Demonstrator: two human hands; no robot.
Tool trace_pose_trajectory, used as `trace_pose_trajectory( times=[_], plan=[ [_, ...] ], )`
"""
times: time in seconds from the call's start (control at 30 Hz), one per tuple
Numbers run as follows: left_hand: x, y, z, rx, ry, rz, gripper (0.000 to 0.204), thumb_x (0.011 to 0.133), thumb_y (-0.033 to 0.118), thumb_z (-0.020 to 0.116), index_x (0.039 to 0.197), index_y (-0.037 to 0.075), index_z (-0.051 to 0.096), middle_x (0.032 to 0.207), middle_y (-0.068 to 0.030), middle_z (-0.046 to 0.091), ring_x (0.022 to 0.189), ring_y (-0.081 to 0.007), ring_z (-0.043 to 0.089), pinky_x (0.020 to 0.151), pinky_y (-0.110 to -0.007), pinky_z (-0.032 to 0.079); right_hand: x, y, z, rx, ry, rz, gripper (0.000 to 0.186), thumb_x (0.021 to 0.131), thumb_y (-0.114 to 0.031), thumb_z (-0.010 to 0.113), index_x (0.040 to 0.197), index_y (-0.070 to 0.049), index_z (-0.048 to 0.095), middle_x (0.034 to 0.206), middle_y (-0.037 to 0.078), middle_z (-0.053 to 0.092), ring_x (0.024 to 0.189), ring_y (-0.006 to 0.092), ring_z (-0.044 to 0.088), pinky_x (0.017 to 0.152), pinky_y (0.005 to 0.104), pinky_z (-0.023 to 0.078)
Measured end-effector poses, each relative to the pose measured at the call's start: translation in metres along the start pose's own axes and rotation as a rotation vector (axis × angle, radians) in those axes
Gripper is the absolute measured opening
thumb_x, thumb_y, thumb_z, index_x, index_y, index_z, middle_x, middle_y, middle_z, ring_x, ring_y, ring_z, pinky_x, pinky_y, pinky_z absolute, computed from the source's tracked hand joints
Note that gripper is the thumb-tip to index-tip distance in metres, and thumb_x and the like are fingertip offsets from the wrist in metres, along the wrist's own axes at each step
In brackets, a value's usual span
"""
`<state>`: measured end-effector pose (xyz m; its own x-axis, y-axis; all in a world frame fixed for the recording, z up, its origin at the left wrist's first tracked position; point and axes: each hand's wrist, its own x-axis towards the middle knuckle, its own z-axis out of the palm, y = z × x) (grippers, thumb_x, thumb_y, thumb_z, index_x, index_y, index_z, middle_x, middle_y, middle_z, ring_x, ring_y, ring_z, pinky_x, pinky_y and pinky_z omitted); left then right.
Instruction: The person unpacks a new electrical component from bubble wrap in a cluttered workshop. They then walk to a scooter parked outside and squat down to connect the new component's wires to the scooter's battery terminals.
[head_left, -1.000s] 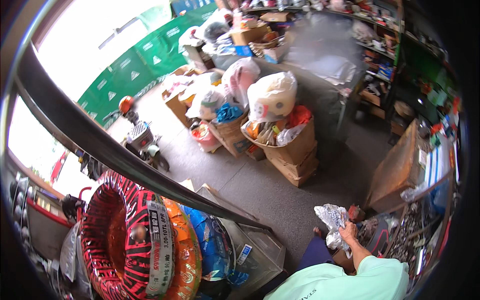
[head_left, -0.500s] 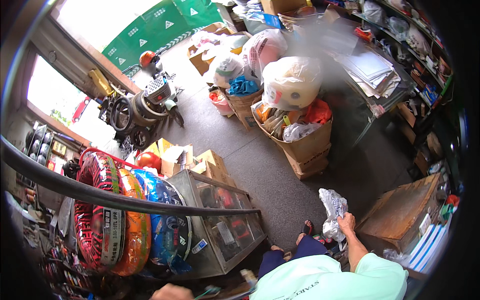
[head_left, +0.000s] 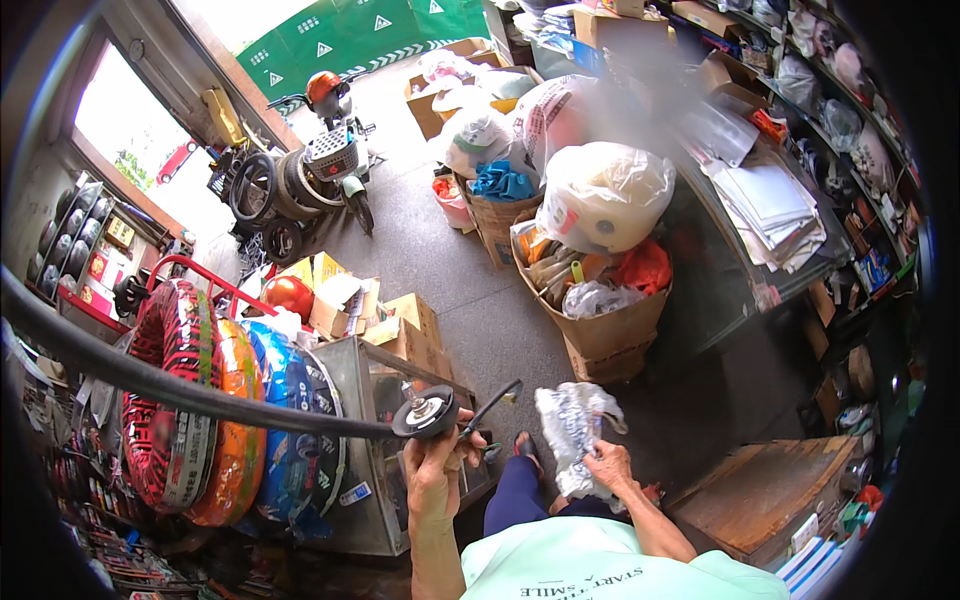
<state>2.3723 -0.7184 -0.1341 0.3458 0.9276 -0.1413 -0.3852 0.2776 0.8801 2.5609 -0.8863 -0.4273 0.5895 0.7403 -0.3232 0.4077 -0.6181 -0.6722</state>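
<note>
My left hand (head_left: 432,482) is raised in front of the glass-sided cabinet. Its fingers are closed around the stem of a bulb holder (head_left: 424,412), a round black cap with a shiny metal centre and what looks like a small clear bulb. Thin wires and a dark rod-like piece (head_left: 492,408) stick out beside the fingers. Lower and to the right, my right hand (head_left: 608,465) grips a crumpled white plastic bag (head_left: 572,425) with blue print. Whatever the bag contains is hidden.
Wrapped tyres (head_left: 225,425) stand at left beside the metal cabinet (head_left: 370,500). A worn wooden box (head_left: 765,490) is at right. Ahead stand full cartons (head_left: 610,330), a scooter (head_left: 335,150) and a glass-topped table with papers (head_left: 770,205). A dark bar (head_left: 200,390) crosses the left foreground.
My left hand has come up from the lower edge, bringing the bulb holder into clear view. My right hand and the plastic bag have shifted left in the picture. The view has turned slightly.
</note>
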Motion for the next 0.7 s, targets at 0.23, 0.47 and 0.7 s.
trace_pose_trajectory(
  times=[0.23,0.47,0.7],
  plan=[
    [0.088,-0.022,-0.031,0.042,0.142,0.013,0.017,0.093,0.007,0.059,0.098,-0.008,0.062,0.08,-0.0123,0.064,0.06,-0.0161,0.061,0.047,-0.024,0.041,0.091,-0.088,0.009,-0.064,-0.129,-0.299,0.026,0.076,-0.032,0.063,0.087,-0.009,0.068,0.077,0.02,0.066,0.072,0.0391,0.065,0.067,0.0463,0.053],
    [0.219,0.015,-0.065,0.067,0.343,0.008,0.012,0.084,0.001,0.063,0.093,-0.006,0.065,0.074,-0.0124,0.066,0.056,-0.0146,0.061,0.044,-0.022,0.04,0.239,-0.204,0.03,-0.03,-0.251,-0.325,0.028,0.074,-0.034,0.063,0.087,-0.01,0.071,0.07,0.019,0.065,0.068,0.0365,0.065,0.063,0.0437,0.051],
    [0.316,0.062,-0.11,0.142,0.598,0.089,0.019,0.079,-0.003,0.069,0.098,-0.003,0.065,0.083,-0.0128,0.068,0.057,-0.0161,0.063,0.044,-0.022,0.044,0.399,-0.302,0.052,-0.072,-0.137,-0.437,0.028,0.076,-0.026,0.062,0.094,-0.006,0.07,0.074,0.021,0.065,0.068,0.0367,0.066,0.061,0.0413,0.051]
  ],
)
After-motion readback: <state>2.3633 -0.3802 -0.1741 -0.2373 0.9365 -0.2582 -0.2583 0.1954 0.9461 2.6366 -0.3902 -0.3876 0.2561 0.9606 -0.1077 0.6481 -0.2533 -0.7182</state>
